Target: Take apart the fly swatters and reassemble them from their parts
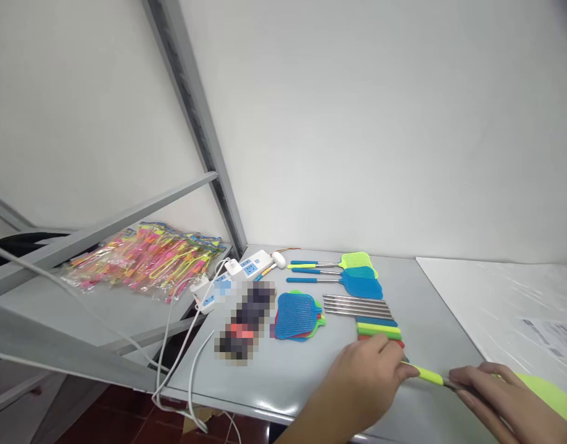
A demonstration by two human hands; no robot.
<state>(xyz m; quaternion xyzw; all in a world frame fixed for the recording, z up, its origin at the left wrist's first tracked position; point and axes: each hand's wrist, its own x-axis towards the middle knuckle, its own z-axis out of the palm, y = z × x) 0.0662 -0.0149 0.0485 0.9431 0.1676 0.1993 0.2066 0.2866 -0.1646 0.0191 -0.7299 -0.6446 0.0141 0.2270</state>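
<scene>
Between my hands, at the front right of the table, lies a yellow-green fly swatter [430,375]. My left hand [369,379] is closed round its handle. My right hand [509,398] grips the metal rod, with the yellow-green head partly hidden behind it. Just beyond my left hand are loose coloured handles [379,328] in blue, yellow, green and red, partly covered by that hand. Several metal rods [357,306] lie side by side behind them. To the left is a stack of loose swatter heads [296,316], blue on top. Fly swatters with rods and handles [361,281] lie farther back.
White power strips [253,266] with trailing cables [168,345] are at the table's left, near a blurred-out item [246,324]. Bagged colourful goods [158,259] fill a shelf beside a grey metal frame [204,132]. A white plastic-wrapped sheet [505,302] lies at right.
</scene>
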